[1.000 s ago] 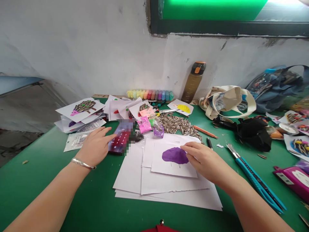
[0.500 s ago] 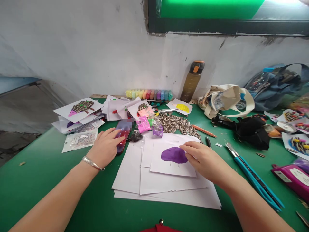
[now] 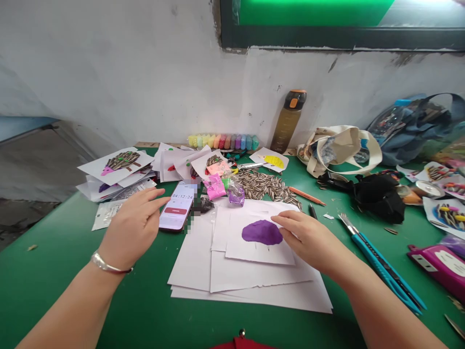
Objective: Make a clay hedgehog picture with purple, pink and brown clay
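My left hand (image 3: 136,223) is open, its fingers stretched out at the left edge of a smartphone (image 3: 178,208) lying on the table. The lit screen shows a timer. My right hand (image 3: 303,237) is also open, fingertips resting at the right edge of a flat purple clay shape (image 3: 262,232). That clay sits on a small white card (image 3: 240,254), with short pencil lines below it. Beneath the card lie several larger sheets of white paper (image 3: 192,271). Just behind the sheets are a purple clay packet (image 3: 236,195) and a pink clay packet (image 3: 214,186).
A heap of striped sunflower seeds (image 3: 267,184) lies behind the paper. To the right are an orange pencil (image 3: 307,196), a teal utility knife (image 3: 381,266) and a black bag (image 3: 378,198). Finished seed pictures (image 3: 116,165) are stacked at left. A bottle (image 3: 288,121) stands against the wall.
My left hand has drawn back left off the phone. The phone's screen has changed from dark to bright with a timer. My right hand has hardly moved.
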The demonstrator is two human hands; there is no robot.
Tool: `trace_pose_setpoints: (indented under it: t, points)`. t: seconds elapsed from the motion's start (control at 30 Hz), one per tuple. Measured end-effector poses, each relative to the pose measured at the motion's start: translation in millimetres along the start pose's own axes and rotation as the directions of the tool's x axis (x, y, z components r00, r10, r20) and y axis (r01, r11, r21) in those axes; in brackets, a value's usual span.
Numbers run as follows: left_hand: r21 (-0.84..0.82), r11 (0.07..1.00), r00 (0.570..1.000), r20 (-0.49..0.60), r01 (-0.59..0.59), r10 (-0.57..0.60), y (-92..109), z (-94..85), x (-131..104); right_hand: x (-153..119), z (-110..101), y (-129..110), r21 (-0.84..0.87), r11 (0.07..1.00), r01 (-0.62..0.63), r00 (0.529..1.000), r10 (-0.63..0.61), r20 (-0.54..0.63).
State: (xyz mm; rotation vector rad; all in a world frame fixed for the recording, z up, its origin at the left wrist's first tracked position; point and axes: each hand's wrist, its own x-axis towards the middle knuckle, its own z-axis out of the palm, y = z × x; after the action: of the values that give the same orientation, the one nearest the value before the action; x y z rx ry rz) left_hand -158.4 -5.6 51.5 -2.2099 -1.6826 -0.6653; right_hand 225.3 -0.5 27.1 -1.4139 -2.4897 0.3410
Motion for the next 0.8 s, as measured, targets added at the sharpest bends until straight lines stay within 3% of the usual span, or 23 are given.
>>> trace_pose_setpoints:
  t: [0.13,0.2,0.27,0.33,0.43,0.63,0.8]
  points:
    - [-0.088,0.996,0.998,-0.065,0.020,-0.026,32.9,-8.1,-5.9,0.0,0.2,1.0,-0.007,1.000,-0.020,1.000,0.020,0.006]
    - [-0.223,0.968,0.993,-0.025,-0.117,0.114,59.7,-6.7,-8.5,-0.2,0.5,2.1,-0.017,0.999,-0.031,0.999,0.031,0.014]
    - [-0.343,0.903,0.956,0.047,-0.258,0.291,89.4,-0.8,-8.8,-0.5,0.8,3.4,-0.027,0.999,-0.038,0.999,0.039,0.019]
    - [-0.436,0.844,0.919,0.086,-0.312,0.384,116.6,8.2,-5.6,-1.0,1.3,4.9,-0.033,0.999,-0.038,0.999,0.038,0.009]
    - [-0.455,0.829,0.881,0.171,-0.326,0.441,144.6,24.9,4.3,-1.7,1.6,7.2,-0.035,0.999,-0.020,1.000,0.019,-0.016]
    - [-0.374,0.865,0.860,0.254,-0.334,0.442,154.6,59.6,6.7,-2.6,1.7,10.8,-0.036,0.999,-0.015,1.000,0.015,-0.019]
    - [-0.368,0.880,0.862,0.292,-0.300,0.416,148.1,66.4,-5.1,-2.1,3.2,11.8,-0.026,1.000,-0.002,1.000,0.002,-0.005]
